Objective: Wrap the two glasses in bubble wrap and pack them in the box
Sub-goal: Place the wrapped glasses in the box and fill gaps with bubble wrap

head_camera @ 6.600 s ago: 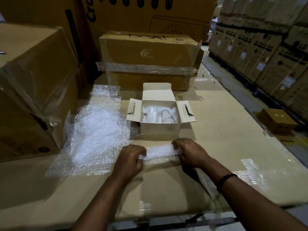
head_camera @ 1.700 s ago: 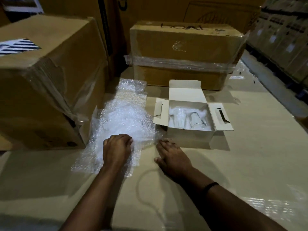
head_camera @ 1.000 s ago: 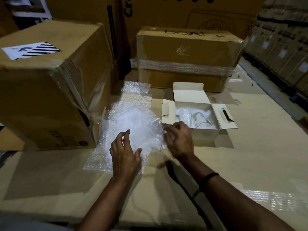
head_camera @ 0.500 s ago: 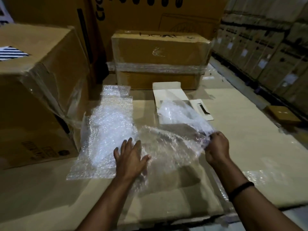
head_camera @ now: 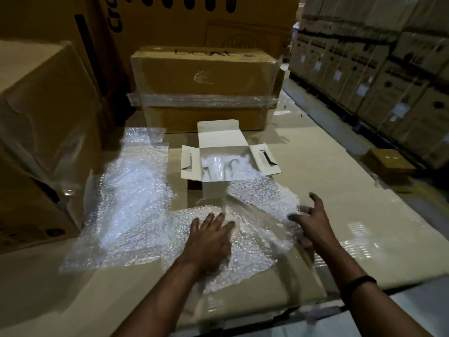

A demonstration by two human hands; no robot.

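On the left, the pile of bubble wrap (head_camera: 126,203) is lying on the worktop (head_camera: 328,190) beside a big brown carton (head_camera: 36,142). Our left hand (head_camera: 210,239) is pressing down flat, fingers straight, on a fresh sheet of bubble wrap (head_camera: 255,244). A moment ago this sheet was hanging in the air. Now it is lying spread out in front of the little white box (head_camera: 213,190). Inside the box, a wrapped glass (head_camera: 216,166) is sitting at the left side. The other glass is too blurry for us to pick out. Our right hand (head_camera: 313,220) is hovering over the sheet's right edge, fingers spread, holding nothing. Just before, it was pinching the sheet. So we are thinking the sheet is ready, and the second glass is waiting to be rolled up.
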